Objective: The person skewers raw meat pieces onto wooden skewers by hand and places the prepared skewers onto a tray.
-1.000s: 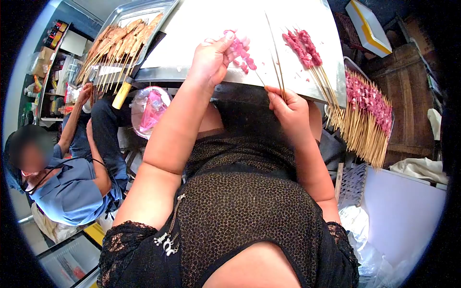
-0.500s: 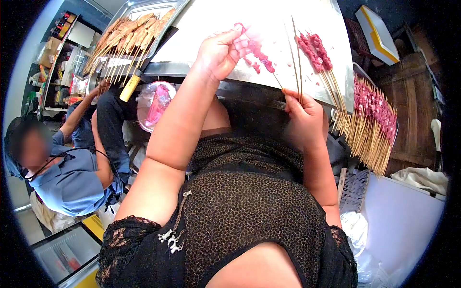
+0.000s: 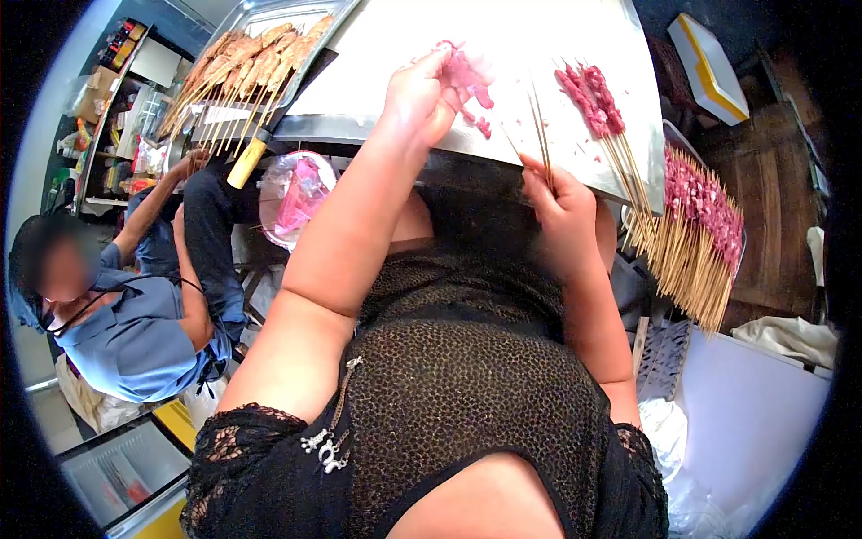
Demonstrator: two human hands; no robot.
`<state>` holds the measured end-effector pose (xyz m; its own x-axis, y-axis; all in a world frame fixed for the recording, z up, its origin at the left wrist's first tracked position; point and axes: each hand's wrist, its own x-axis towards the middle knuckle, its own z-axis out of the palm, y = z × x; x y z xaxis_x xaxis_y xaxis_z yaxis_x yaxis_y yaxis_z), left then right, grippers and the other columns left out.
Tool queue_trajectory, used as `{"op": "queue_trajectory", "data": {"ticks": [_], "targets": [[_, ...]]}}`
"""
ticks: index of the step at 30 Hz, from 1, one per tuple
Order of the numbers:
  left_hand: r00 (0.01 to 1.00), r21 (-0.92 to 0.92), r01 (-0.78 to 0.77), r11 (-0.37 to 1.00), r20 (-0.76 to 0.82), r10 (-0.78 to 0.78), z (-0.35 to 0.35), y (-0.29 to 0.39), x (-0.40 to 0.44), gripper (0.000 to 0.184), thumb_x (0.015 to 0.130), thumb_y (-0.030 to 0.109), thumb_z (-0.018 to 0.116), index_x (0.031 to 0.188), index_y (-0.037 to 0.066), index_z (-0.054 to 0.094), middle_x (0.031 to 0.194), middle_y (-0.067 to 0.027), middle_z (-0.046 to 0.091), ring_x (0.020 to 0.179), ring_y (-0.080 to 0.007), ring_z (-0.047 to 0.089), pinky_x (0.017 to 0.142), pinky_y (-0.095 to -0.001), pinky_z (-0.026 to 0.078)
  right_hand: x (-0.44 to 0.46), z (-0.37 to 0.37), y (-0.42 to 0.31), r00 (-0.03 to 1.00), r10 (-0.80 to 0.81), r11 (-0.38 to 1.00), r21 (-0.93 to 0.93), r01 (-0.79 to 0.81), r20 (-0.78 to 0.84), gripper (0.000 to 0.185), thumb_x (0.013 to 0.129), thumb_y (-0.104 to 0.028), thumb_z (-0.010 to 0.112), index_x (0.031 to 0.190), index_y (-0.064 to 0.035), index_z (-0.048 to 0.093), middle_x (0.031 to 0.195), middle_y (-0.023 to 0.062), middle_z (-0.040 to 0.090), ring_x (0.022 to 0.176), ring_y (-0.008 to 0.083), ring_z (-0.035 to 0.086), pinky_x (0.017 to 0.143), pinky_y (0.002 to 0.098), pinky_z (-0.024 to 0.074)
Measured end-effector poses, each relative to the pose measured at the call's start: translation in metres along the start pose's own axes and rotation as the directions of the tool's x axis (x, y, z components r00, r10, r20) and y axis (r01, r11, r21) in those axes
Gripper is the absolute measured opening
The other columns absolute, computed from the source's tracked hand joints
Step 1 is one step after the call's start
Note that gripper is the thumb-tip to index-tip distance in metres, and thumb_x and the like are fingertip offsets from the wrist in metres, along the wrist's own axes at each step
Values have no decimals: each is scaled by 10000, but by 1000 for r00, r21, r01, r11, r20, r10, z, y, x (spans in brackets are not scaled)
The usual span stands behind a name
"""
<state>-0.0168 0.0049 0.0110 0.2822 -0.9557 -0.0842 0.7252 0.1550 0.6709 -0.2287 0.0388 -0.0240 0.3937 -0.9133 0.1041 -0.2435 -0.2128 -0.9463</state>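
My left hand (image 3: 420, 101) is over the white tabletop, fingers closed around raw pink-red meat (image 3: 469, 74) that is partly blurred. Just below it, a small scrap of meat (image 3: 484, 130) lies on the table. At the table's front edge, my right hand (image 3: 566, 208) grips several thin bamboo skewers (image 3: 542, 135). One of them slants toward the left hand, and no meat shows on it. To the right of these, a few skewers threaded with raw meat (image 3: 593, 101) rest on the table, their bare ends over the edge.
A tray (image 3: 334, 20) of browned skewers stands at the back left, beside a yellow-handled knife (image 3: 247, 163). Below is a bowl (image 3: 269, 214) with pink meat and plastic. Many meat skewers (image 3: 705, 202) are stacked at right. A person in blue (image 3: 135, 337) sits at left.
My right hand has drawn slightly back and left with the skewers, so the slanting one now shows no meat. My left hand has shifted a little right and the meat near it has moved.
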Motion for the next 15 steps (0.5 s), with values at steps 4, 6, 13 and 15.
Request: {"op": "queue_trajectory", "data": {"ticks": [4, 6, 13, 15], "targets": [[1000, 85, 25, 996, 0, -25, 5, -9, -9, 163, 916, 92, 350, 996, -10, 448, 798, -97, 521, 762, -272, 565, 814, -457, 501, -9, 5, 4, 999, -42, 999, -22, 42, -17, 198, 862, -106, 563, 1037, -62, 645, 620, 20, 547, 558, 48, 501, 534, 220, 424], [999, 66, -16, 998, -38, 19, 12, -15, -10, 118, 906, 91, 349, 931, 21, 440, 746, -72, 493, 707, -227, 536, 738, -418, 506, -10, 4, 5, 999, 13, 997, 82, -16, 39, 202, 871, -103, 553, 1045, -56, 644, 627, -4, 545, 545, 42, 480, 512, 200, 400], [996, -45, -71, 996, 46, 73, 20, -27, -11, 129, 943, 156, 370, 922, 46, 434, 669, -14, 413, 554, -120, 376, 516, -264, 375, -12, 9, 1, 969, 156, 886, 407, -222, 189, 221, 888, -102, 535, 1079, -27, 617, 649, -43, 527, 522, 24, 425, 467, 162, 330], [999, -24, -44, 999, -8, 44, 27, -29, -15, 202, 963, 262, 397, 947, 64, 429, 625, 15, 354, 487, -84, 291, 434, -233, 290, -13, 12, 3, 971, 157, 875, 430, -221, 179, 223, 887, -101, 537, 1079, -14, 611, 651, -35, 529, 529, 25, 432, 466, 168, 337]]}}
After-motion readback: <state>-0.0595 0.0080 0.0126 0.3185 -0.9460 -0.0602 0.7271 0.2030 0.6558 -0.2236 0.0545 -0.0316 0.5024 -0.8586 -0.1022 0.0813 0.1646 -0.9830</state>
